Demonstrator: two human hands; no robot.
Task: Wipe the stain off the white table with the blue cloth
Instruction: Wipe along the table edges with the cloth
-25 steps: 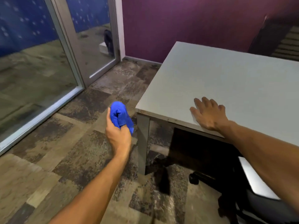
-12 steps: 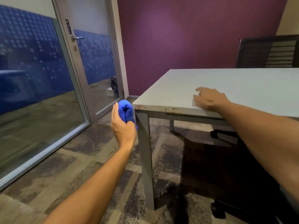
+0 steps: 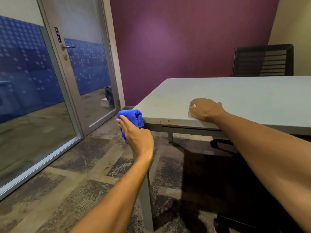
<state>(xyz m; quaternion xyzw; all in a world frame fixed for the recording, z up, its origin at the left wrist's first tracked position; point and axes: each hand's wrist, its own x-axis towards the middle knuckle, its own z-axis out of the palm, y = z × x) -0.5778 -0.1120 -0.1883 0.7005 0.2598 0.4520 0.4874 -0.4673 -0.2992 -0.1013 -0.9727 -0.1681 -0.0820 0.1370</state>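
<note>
Blue cloth [image 3: 133,117] gripped in L hand [image 3: 137,137] at table [image 3: 235,98] corner; R hand [image 3: 206,109] resting on top, fingers loose.

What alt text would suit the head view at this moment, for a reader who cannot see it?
A left hand grips a bunched blue cloth at the near corner of a white table, beside brown stains on the table's front edge. The right hand rests on the tabletop near that edge. Behind are a purple wall, a glass door and a dark chair.

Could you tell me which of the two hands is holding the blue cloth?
The left hand grips the bunched blue cloth; the right hand rests on the white table.
</note>
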